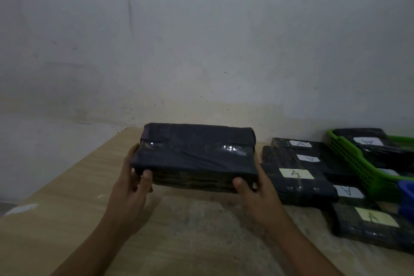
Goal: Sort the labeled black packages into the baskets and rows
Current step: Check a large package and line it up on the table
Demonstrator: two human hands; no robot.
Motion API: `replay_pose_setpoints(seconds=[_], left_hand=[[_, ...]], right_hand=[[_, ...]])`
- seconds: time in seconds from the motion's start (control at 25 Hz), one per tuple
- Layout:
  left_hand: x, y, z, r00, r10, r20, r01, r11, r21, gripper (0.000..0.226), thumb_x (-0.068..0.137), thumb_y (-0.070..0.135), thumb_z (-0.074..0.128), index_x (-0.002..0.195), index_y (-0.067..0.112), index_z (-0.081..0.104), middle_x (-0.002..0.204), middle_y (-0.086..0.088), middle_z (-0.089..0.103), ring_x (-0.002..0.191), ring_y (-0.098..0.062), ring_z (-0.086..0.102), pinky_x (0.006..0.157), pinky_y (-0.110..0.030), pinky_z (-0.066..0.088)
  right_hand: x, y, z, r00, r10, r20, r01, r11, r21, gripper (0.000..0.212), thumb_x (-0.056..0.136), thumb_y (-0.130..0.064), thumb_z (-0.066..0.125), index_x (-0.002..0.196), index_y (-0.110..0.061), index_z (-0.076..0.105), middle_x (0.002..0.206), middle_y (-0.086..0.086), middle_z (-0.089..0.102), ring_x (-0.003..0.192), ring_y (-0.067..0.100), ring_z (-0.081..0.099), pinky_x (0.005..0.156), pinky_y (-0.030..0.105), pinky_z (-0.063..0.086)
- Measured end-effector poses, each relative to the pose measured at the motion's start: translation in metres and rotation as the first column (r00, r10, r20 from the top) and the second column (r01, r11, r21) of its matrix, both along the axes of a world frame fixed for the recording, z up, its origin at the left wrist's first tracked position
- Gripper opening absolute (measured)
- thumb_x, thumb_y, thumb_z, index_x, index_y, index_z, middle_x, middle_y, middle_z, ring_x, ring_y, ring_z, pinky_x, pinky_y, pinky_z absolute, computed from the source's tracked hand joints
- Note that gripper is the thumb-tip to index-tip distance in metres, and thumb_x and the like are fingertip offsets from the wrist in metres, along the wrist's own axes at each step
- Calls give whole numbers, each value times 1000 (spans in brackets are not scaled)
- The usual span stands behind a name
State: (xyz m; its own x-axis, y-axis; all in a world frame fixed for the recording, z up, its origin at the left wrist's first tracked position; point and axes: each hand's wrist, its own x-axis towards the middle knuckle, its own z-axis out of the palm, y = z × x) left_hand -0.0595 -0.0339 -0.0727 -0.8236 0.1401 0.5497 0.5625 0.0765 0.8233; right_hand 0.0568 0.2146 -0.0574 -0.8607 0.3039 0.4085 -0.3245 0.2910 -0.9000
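A black wrapped package (195, 154) is held above the wooden table (67, 219), with no label showing on its visible faces. My left hand (132, 184) grips its left end, thumb on the near side. My right hand (255, 188) grips its right end the same way. To the right, a row of black packages marked "A" (298, 177) lies on the table. A green basket (349, 157) at the far right holds more "A" packages (367, 143).
A grey wall stands right behind the table's back edge. A blue basket corner (406, 197) shows at the right edge, near the green one. A white paper scrap (21, 208) lies at the table's left edge.
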Motion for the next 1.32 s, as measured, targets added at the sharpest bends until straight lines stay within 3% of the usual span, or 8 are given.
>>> replay_pose_setpoints(seconds=[0.12, 0.24, 0.44, 0.6, 0.72, 0.84, 1.0, 1.32], left_hand=[[11, 8, 0, 998, -59, 37, 60, 998, -4, 66, 62, 92, 39, 116, 54, 42, 106, 14, 57, 90, 13, 57, 68, -11, 46], [24, 14, 10, 957, -227, 179, 185, 956, 227, 94, 58, 84, 46, 132, 27, 39, 108, 19, 53, 78, 26, 55, 62, 0, 45], [15, 11, 3, 970, -185, 156, 155, 970, 185, 103, 51, 89, 58, 125, 17, 54, 97, 15, 72, 88, 9, 66, 65, -7, 51], [20, 16, 8, 972, -149, 182, 118, 978, 171, 40, 86, 46, 50, 116, 21, 55, 93, 13, 69, 82, 10, 65, 65, -9, 54], [12, 11, 3, 961, -191, 199, 137, 956, 258, 69, 71, 76, 54, 118, 25, 56, 104, 12, 71, 102, -3, 64, 82, -22, 56], [5, 8, 4, 932, -233, 278, 119, 921, 372, 86, 71, 79, 42, 132, 19, 51, 126, -1, 62, 114, -14, 60, 99, -39, 49], [6, 10, 11, 949, -193, 249, 83, 916, 393, 79, 67, 76, 47, 118, 16, 58, 105, 7, 66, 86, 1, 68, 71, -18, 57], [18, 5, 13, 960, 157, -232, -104, 969, 224, 74, 83, 68, 49, 136, 16, 41, 123, 6, 54, 112, 3, 52, 90, -11, 44]], right_hand=[[3, 0, 4, 989, -138, 51, 139, 990, -19, 65, 73, -75, 47, 108, -23, 64, 102, -6, 70, 93, 2, 67, 71, 10, 51], [4, -3, 6, 980, -168, 110, 168, 986, 10, 59, 76, -69, 37, 93, -20, 65, 94, -1, 69, 92, 10, 65, 78, 24, 52], [3, -3, 4, 963, -138, 233, 146, 989, -21, 66, 77, -77, 29, 106, -27, 61, 106, -10, 65, 102, 5, 59, 87, 25, 44], [-2, 0, -7, 947, -214, 238, 183, 972, 144, 95, 63, -98, 23, 100, -21, 66, 90, 1, 70, 89, 12, 66, 86, 39, 54], [-2, 5, -7, 957, -173, 233, 142, 979, 147, 97, 60, -99, 28, 96, -16, 63, 81, -4, 64, 76, 9, 61, 68, 28, 50], [3, -1, 0, 981, 24, 195, -37, 997, 64, 55, 79, -68, 48, 120, -32, 56, 114, -14, 64, 102, -1, 64, 79, 13, 50], [4, -7, 3, 988, 88, 125, -91, 996, 20, 48, 82, -40, 60, 128, -28, 53, 114, -17, 69, 106, -7, 62, 81, 10, 50], [0, -25, 3, 987, 31, 158, -34, 999, 17, 96, 64, -80, 65, 145, -55, 22, 148, -22, 42, 126, 10, 54, 99, 45, 52]])
